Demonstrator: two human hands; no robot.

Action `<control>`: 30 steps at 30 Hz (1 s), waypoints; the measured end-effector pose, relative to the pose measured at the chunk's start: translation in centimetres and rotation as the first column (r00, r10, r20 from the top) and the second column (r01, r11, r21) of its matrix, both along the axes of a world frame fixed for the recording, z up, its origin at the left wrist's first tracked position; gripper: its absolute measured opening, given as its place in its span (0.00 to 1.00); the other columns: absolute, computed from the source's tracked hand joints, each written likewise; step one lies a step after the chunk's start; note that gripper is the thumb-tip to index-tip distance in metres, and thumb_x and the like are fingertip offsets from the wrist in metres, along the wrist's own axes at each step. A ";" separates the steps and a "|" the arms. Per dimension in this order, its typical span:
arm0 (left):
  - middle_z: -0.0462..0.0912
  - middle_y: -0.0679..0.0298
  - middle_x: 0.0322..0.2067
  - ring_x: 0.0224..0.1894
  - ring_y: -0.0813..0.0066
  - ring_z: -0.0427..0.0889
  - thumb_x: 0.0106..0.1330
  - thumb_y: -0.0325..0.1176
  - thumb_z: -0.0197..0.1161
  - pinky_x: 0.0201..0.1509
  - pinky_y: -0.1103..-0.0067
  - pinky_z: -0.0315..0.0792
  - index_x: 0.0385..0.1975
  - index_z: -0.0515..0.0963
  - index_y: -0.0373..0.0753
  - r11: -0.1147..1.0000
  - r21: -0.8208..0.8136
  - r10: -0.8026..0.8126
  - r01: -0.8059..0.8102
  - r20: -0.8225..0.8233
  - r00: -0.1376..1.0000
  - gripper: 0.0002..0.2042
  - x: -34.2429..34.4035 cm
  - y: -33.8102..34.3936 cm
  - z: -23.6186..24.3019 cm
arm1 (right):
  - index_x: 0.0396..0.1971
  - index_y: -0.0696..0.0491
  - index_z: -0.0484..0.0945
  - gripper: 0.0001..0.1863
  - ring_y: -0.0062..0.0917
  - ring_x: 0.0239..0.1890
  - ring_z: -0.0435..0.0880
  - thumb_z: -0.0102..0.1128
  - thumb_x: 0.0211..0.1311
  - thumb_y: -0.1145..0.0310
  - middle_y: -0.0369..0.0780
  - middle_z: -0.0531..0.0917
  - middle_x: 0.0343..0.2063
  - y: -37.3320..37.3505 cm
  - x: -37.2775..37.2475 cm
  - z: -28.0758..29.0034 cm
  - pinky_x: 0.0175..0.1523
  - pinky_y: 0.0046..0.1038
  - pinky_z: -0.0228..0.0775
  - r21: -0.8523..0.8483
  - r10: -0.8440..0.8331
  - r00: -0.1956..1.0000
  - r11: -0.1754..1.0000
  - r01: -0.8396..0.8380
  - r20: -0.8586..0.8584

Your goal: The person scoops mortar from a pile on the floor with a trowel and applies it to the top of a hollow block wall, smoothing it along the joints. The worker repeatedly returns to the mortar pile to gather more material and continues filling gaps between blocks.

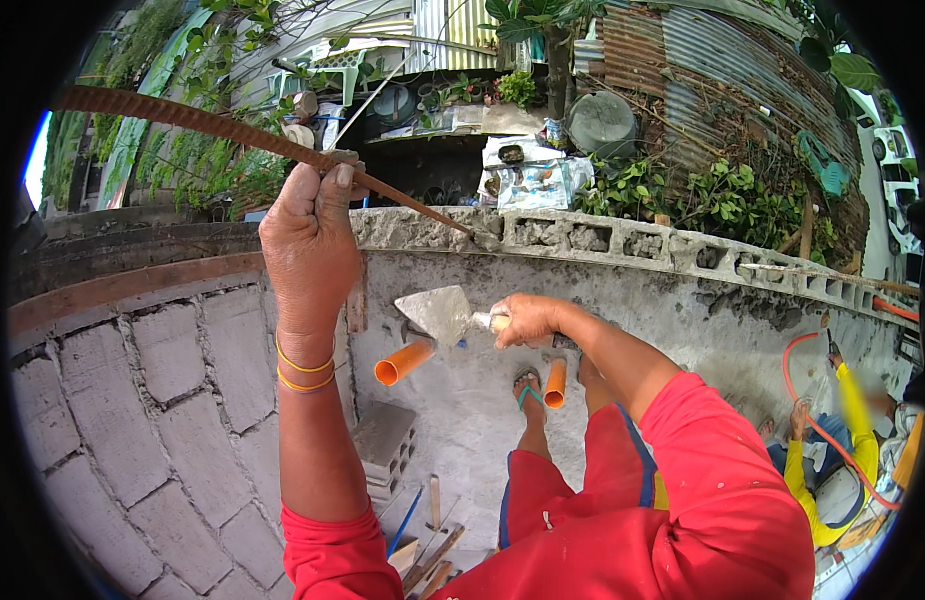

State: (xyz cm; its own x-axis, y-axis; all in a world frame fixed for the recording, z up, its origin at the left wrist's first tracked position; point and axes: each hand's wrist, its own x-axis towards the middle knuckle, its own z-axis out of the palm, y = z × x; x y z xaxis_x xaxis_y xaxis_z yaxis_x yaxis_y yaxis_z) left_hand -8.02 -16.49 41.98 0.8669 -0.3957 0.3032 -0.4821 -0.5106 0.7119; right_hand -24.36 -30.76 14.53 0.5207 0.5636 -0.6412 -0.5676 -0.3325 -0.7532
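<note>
My left hand (309, 235) is raised at the left of centre, gripping a rusty ribbed steel bar (183, 114). The bar runs from the upper left down to the mortar on top of the hollow-block wall (661, 242). My right hand (528, 320) is closed round the handle of a trowel (438, 314), whose pointed blade is smeared with grey mortar. The blade is just below the wall's top, in front of the grey plastered face (683, 330). Two orange pipes (408, 360) stick out from that face below the trowel.
Laid blocks (163, 450) fill the left side. Loose hollow blocks (383, 440) and sticks (435, 500) lie at the lower middle. A co-worker in yellow sleeves (858, 435) is at the right beside an orange hose (788, 365). Corrugated sheets (633, 60) and plants stand beyond the wall.
</note>
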 end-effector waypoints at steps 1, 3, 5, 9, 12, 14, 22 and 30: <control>0.88 0.62 0.32 0.36 0.81 0.85 0.77 0.29 0.60 0.39 0.82 0.77 0.39 0.81 0.32 1.000 0.017 -0.002 0.002 0.003 1.000 0.07 0.0 0.0 0.0 | 0.51 0.57 0.77 0.25 0.23 0.26 0.82 0.72 0.55 0.64 0.39 0.82 0.27 0.1 0.6 -0.3 0.31 0.32 0.77 -0.036 -0.301 0.954 0.953 0.300 -0.011; 0.88 0.62 0.33 0.36 0.82 0.85 0.77 0.30 0.60 0.40 0.82 0.76 0.39 0.81 0.32 0.999 0.039 0.000 -0.001 0.013 1.000 0.07 0.1 0.1 0.0 | 0.47 0.56 0.76 0.21 0.25 0.24 0.81 0.71 0.57 0.64 0.39 0.82 0.26 0.1 1.3 -0.9 0.29 0.32 0.77 -0.163 -0.379 0.925 0.914 0.371 -0.020; 0.88 0.62 0.33 0.36 0.82 0.84 0.77 0.30 0.60 0.40 0.82 0.76 0.40 0.82 0.33 0.999 0.040 -0.005 0.004 0.013 1.000 0.07 0.0 0.2 -0.1 | 0.47 0.58 0.76 0.23 0.28 0.24 0.83 0.72 0.56 0.63 0.41 0.83 0.26 0.1 1.0 -0.9 0.29 0.35 0.78 -0.051 -0.279 0.960 0.959 0.278 -0.012; 0.88 0.63 0.33 0.36 0.84 0.82 0.77 0.30 0.60 0.41 0.82 0.75 0.40 0.82 0.33 1.000 0.012 -0.023 0.023 0.020 1.000 0.08 0.0 0.3 -0.1 | 0.50 0.60 0.76 0.25 0.32 0.23 0.85 0.72 0.56 0.62 0.44 0.84 0.27 0.2 0.1 -1.2 0.28 0.36 0.78 -0.088 -0.479 0.876 0.872 0.481 0.044; 0.88 0.64 0.33 0.35 0.85 0.79 0.77 0.31 0.60 0.42 0.83 0.75 0.40 0.83 0.33 0.999 0.030 -0.015 0.014 0.018 1.000 0.08 0.3 0.2 -0.2 | 0.46 0.60 0.76 0.21 0.26 0.20 0.81 0.71 0.59 0.63 0.40 0.82 0.24 0.4 -0.3 -1.6 0.25 0.32 0.74 -0.088 -0.480 0.877 0.874 0.478 -0.001; 0.88 0.65 0.35 0.38 0.85 0.81 0.78 0.30 0.59 0.47 0.81 0.77 0.41 0.82 0.32 0.999 -0.004 -0.035 0.035 -0.016 0.999 0.09 0.3 0.3 -0.3 | 0.45 0.60 0.77 0.21 0.25 0.20 0.81 0.72 0.59 0.62 0.40 0.82 0.25 0.8 -0.7 -1.9 0.25 0.32 0.74 -0.133 -0.561 0.828 0.821 0.555 -0.009; 0.87 0.66 0.36 0.40 0.85 0.82 0.78 0.30 0.59 0.48 0.82 0.77 0.41 0.82 0.31 0.999 -0.044 -0.029 0.028 -0.035 0.999 0.08 -0.2 0.3 -0.5 | 0.43 0.60 0.77 0.19 0.24 0.19 0.79 0.72 0.61 0.62 0.39 0.81 0.25 4.2 -1.4 -2.8 0.24 0.30 0.75 0.036 -0.565 0.805 0.814 0.579 -0.182; 0.88 0.65 0.33 0.38 0.85 0.80 0.78 0.30 0.59 0.45 0.81 0.76 0.43 0.83 0.32 0.999 0.036 0.012 -0.012 0.006 1.000 0.09 -0.6 0.6 -0.2 | 0.48 0.55 0.76 0.15 0.21 0.21 0.76 0.63 0.70 0.63 0.36 0.77 0.27 1.4 -6.0 -6.9 0.22 0.25 0.74 0.167 -0.630 0.436 0.441 0.882 -0.643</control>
State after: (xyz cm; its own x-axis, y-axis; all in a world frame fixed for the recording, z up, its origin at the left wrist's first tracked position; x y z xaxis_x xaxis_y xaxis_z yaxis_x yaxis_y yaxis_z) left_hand -8.61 -15.91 41.77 0.8697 -0.3965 0.2940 -0.4801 -0.5416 0.6900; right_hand -30.38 -29.34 7.62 0.6099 0.3309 -0.7201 -0.6753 0.6925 -0.2538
